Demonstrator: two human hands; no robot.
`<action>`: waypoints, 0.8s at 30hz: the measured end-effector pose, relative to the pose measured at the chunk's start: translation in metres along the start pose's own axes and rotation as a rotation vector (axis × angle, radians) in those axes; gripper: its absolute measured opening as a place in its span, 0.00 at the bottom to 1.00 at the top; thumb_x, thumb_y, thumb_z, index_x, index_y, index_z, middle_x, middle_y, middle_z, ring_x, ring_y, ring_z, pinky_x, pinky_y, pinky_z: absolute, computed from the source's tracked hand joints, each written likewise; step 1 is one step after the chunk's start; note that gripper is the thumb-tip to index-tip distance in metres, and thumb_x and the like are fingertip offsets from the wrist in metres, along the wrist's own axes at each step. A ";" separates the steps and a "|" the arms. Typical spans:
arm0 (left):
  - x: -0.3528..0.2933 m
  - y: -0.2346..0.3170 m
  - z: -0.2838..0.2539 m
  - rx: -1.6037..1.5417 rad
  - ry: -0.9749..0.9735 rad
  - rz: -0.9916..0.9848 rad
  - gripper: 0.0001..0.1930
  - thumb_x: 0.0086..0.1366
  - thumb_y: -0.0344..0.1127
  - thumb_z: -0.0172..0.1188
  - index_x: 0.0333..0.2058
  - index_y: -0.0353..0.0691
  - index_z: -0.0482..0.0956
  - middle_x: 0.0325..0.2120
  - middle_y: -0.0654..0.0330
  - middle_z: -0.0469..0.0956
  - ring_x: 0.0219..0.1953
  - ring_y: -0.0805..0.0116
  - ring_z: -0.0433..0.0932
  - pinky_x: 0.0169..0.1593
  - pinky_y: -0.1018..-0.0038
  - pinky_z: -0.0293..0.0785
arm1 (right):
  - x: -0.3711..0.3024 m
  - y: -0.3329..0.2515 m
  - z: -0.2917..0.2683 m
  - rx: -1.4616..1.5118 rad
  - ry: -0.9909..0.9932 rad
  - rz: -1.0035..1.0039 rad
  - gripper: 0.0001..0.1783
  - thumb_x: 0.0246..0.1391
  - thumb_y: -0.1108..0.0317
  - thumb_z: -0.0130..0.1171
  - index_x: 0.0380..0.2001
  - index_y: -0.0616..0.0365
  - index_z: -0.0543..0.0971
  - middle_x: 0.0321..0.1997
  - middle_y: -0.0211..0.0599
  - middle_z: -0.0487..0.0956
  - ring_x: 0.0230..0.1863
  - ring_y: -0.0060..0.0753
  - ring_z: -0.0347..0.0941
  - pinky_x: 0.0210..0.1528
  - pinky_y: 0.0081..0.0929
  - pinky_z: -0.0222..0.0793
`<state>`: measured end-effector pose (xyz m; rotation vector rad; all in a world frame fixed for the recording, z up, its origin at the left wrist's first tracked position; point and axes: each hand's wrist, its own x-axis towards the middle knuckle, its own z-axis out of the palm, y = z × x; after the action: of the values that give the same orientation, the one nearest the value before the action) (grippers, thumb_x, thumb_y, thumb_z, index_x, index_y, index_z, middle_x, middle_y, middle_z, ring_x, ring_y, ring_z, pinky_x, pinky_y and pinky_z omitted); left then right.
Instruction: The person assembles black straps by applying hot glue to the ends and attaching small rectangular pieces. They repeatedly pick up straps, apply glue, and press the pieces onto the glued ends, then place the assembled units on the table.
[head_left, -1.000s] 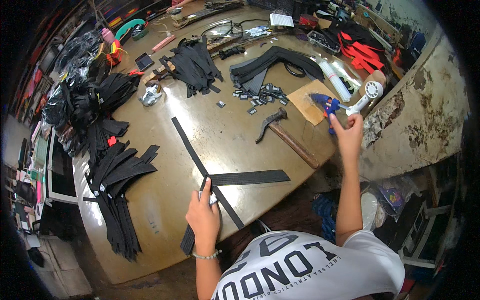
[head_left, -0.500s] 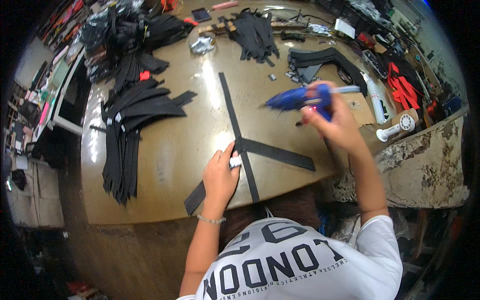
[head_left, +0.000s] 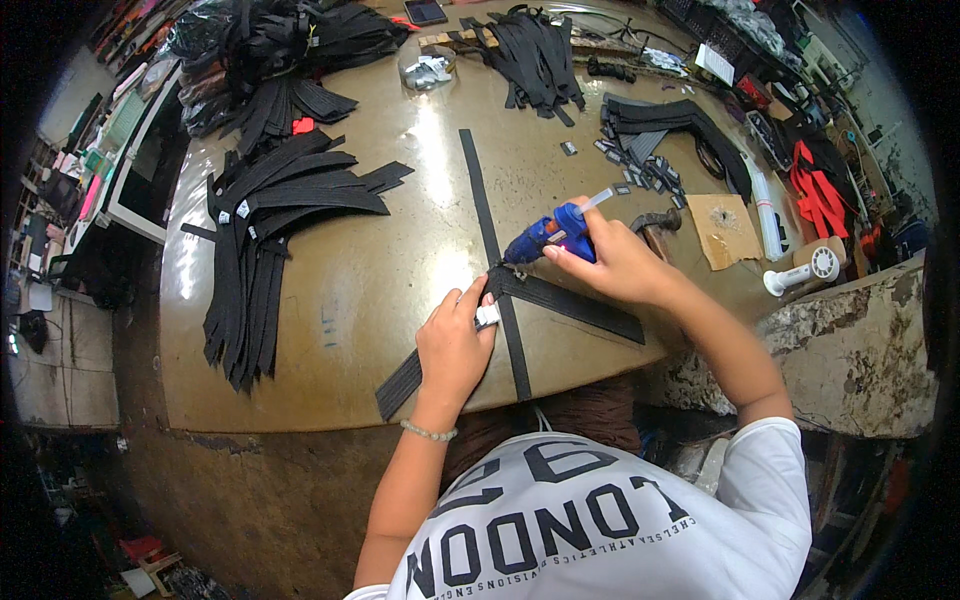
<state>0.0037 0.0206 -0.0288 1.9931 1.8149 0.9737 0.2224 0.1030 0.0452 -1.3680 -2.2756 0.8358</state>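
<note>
two bare hands are at work over one brown counter. the right hand has its grip closed around one blue glue gun, with one pale stick poking out of its rear end. the gun points left, its nozzle right at the spot where three black strips meet near the middle of the counter. one is a narrow strip running from far to near; one wider strip slants off to the near right; one more wide strip shows on the near left, partly under the left hand. that hand rests its fingertips at the meeting point, beside one small white piece; whether its grip is closed on anything, i cannot tell.

to the right lie one hammer, partly hidden behind the right hand, one square of brown cardboard and one white handheld fan. farther off, one small dark piece sits apart from a cluster of similar pieces, too crowded to count. one heap of black strips covers the left side.
</note>
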 end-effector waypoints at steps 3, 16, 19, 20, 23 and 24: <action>-0.001 0.000 0.000 0.016 -0.014 -0.006 0.16 0.61 0.36 0.61 0.49 0.45 0.80 0.26 0.53 0.75 0.28 0.50 0.77 0.32 0.60 0.73 | -0.011 0.002 0.002 -0.006 -0.041 -0.007 0.29 0.59 0.49 0.58 0.51 0.62 0.67 0.23 0.55 0.77 0.25 0.58 0.76 0.30 0.45 0.70; -0.001 0.004 -0.004 -0.031 -0.013 -0.047 0.17 0.56 0.29 0.63 0.46 0.43 0.81 0.26 0.52 0.74 0.28 0.53 0.75 0.33 0.63 0.71 | -0.086 0.076 -0.030 0.295 0.687 0.209 0.19 0.63 0.57 0.57 0.47 0.60 0.71 0.40 0.35 0.78 0.40 0.27 0.73 0.47 0.29 0.70; -0.002 0.004 -0.009 -0.114 -0.013 -0.070 0.20 0.50 0.25 0.66 0.45 0.42 0.81 0.28 0.51 0.74 0.29 0.52 0.75 0.34 0.63 0.71 | -0.111 0.133 -0.057 0.061 1.194 0.567 0.23 0.66 0.54 0.52 0.49 0.67 0.70 0.45 0.47 0.77 0.47 0.40 0.72 0.54 0.36 0.65; -0.002 0.004 -0.009 -0.121 -0.034 -0.097 0.21 0.49 0.24 0.66 0.45 0.42 0.81 0.28 0.51 0.74 0.29 0.52 0.75 0.34 0.63 0.71 | -0.128 0.136 -0.066 -0.200 0.981 0.751 0.28 0.67 0.50 0.49 0.51 0.70 0.68 0.47 0.57 0.77 0.49 0.52 0.73 0.54 0.39 0.66; -0.001 0.003 -0.007 -0.114 0.004 -0.063 0.16 0.52 0.24 0.66 0.42 0.40 0.82 0.27 0.52 0.76 0.27 0.54 0.75 0.32 0.65 0.71 | -0.149 0.107 -0.078 -0.535 0.604 1.208 0.27 0.66 0.47 0.45 0.45 0.63 0.77 0.43 0.65 0.78 0.46 0.64 0.75 0.46 0.50 0.69; -0.001 0.002 -0.006 -0.102 -0.022 -0.088 0.15 0.52 0.25 0.66 0.41 0.39 0.82 0.26 0.52 0.76 0.26 0.54 0.75 0.31 0.66 0.71 | -0.144 0.087 -0.079 -0.616 0.516 1.295 0.25 0.65 0.49 0.47 0.41 0.62 0.80 0.41 0.62 0.80 0.44 0.61 0.76 0.45 0.50 0.69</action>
<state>0.0009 0.0180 -0.0232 1.8406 1.7878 0.9932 0.3941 0.0308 0.0490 -2.9387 -1.0594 -0.0606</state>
